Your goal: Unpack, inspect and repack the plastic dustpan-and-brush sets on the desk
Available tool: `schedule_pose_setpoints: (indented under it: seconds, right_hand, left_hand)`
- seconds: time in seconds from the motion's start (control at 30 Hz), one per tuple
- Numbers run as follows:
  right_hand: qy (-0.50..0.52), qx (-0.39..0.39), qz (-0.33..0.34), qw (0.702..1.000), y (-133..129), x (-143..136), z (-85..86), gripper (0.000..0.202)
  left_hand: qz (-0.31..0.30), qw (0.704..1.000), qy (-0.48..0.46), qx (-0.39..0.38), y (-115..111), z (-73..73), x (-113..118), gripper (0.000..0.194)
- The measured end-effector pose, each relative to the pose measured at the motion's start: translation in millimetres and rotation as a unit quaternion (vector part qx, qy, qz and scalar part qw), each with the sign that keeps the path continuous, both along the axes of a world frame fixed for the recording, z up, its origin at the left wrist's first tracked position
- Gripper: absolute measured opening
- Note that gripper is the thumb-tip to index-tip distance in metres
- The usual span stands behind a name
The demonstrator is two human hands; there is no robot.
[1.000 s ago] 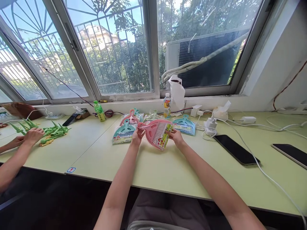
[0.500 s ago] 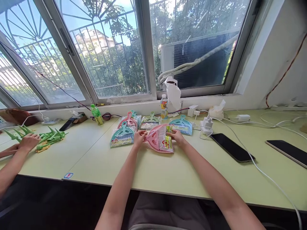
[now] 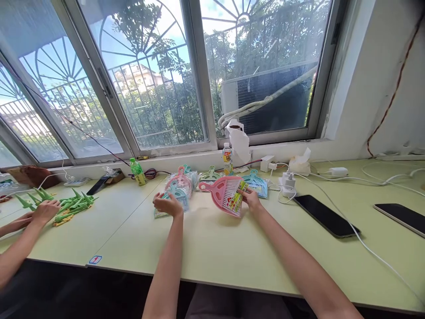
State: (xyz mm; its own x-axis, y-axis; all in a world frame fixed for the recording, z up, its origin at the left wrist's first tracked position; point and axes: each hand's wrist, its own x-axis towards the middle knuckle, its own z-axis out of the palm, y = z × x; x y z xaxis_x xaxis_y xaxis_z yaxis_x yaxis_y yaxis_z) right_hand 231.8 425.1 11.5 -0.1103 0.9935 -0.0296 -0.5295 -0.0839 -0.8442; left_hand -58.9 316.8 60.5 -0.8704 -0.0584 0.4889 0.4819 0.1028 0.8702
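My right hand (image 3: pixel 251 199) grips the wide end of a pink dustpan-and-brush set (image 3: pixel 217 193) by its yellow-green label (image 3: pixel 237 198), tilted just above the table. My left hand (image 3: pixel 168 204) is raised to the left, fingers curled, in front of a teal dustpan set (image 3: pixel 177 195). Something clear may be in its fingers, too faint to make out. Behind lie a pink set (image 3: pixel 181 179) in clear wrap, a green one (image 3: pixel 211 175) and a blue one (image 3: pixel 257 184).
Another person's hands (image 3: pixel 44 212) work at green and yellow pieces (image 3: pixel 75 204) on the left. A green bottle (image 3: pixel 137 172) and a labelled bottle (image 3: pixel 227 159) stand near the window. Phones (image 3: pixel 327 215) (image 3: pixel 403 217) and white cables lie right.
My left hand has left the pink set's handle and moved left. The pink set is lifted and tilted in my right hand, and its clear wrap no longer shows around the handle.
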Motion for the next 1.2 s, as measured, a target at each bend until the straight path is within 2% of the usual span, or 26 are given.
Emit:
schedule_pose_setpoints:
  seconds: [0.1, 0.17, 0.2, 0.27, 0.3, 0.37, 0.4, 0.43, 0.53, 0.57, 0.6, 0.67, 0.73, 0.83, 0.9, 1.0, 1.1, 1.2]
  right_hand:
    - [0.007, 0.005, 0.005, 1.000, -1.3, -4.0, 1.1, 0.045]
    - [0.008, 0.006, 0.005, 1.000, -2.5, -5.6, 1.2, 0.044]
    - [0.006, 0.005, 0.005, 1.000, -3.1, -6.1, 1.0, 0.043]
    - [0.005, 0.005, 0.004, 1.000, -4.1, -6.8, 0.8, 0.040]
    - [0.007, 0.003, 0.002, 1.000, -4.6, -7.1, 0.9, 0.039]
    - [0.013, -0.003, -0.006, 1.000, -5.2, -7.3, 1.5, 0.038]
    - [0.013, -0.005, -0.010, 1.000, -5.5, -7.4, 1.9, 0.038]
    - [0.010, -0.005, -0.011, 1.000, -5.7, -7.4, 2.3, 0.037]
    - [-0.005, 0.006, 0.003, 1.000, -7.4, -9.0, 3.8, 0.038]
    - [-0.007, 0.009, 0.010, 1.000, -8.5, -10.6, 4.5, 0.038]
    - [-0.006, 0.010, 0.017, 1.000, -10.1, -12.8, 5.6, 0.039]
    - [0.007, 0.011, 0.025, 1.000, -15.0, -18.9, 9.1, 0.039]
    - [0.019, 0.016, 0.026, 0.999, -21.9, -25.9, 14.1, 0.039]
    - [0.025, 0.039, 0.028, 0.999, -33.6, -31.7, 19.9, 0.040]
    - [0.026, 0.047, 0.019, 0.998, -39.4, -28.1, 19.4, 0.042]
    - [0.030, 0.031, -0.031, 0.999, -42.5, -10.4, 11.8, 0.040]
    - [0.037, -0.017, -0.104, 0.994, -42.3, 10.4, 2.8, 0.032]
    - [0.031, -0.065, -0.150, 0.986, -45.3, 19.7, 0.1, 0.027]
  left_hand:
    - [0.041, 0.997, 0.069, 0.002, -6.2, 4.3, -0.3, 0.036]
    - [0.011, 0.992, 0.126, 0.003, -9.9, 7.7, 9.1, 0.044]
    - [-0.032, 0.989, 0.144, 0.005, -11.0, 9.1, 17.0, 0.045]
    - [-0.177, 0.975, 0.133, 0.021, -10.9, 10.8, 38.1, 0.042]
    - [-0.274, 0.955, 0.109, 0.037, -9.8, 10.7, 50.2, 0.040]
    - [-0.468, 0.881, 0.024, 0.060, -5.7, 8.3, 73.6, 0.038]
    - [-0.526, 0.848, -0.028, 0.059, -3.1, 5.9, 83.2, 0.039]
    - [-0.545, 0.833, -0.071, 0.068, -0.4, 2.9, 90.4, 0.044]
    - [-0.503, 0.840, -0.173, 0.104, 7.6, -7.5, 96.9, 0.071]
    - [-0.501, 0.834, -0.207, 0.099, 9.9, -10.5, 95.3, 0.071]
    - [-0.517, 0.817, -0.243, 0.080, 11.8, -12.8, 93.1, 0.064]
    - [-0.582, 0.754, -0.303, 0.028, 13.9, -15.0, 90.0, 0.045]
    - [-0.646, 0.695, -0.316, 0.027, 13.2, -13.9, 92.0, 0.054]
    - [-0.694, 0.649, -0.286, 0.125, 7.3, -8.8, 102.6, 0.074]
    - [-0.693, 0.640, -0.286, 0.166, 2.4, -5.4, 108.7, 0.083]
    - [-0.683, 0.644, -0.307, 0.153, -2.1, -3.2, 110.9, 0.094]
    - [-0.711, 0.624, -0.310, 0.095, -1.8, -5.9, 110.6, 0.102]
    - [-0.754, 0.596, -0.274, -0.011, -0.4, -13.2, 115.9, 0.093]
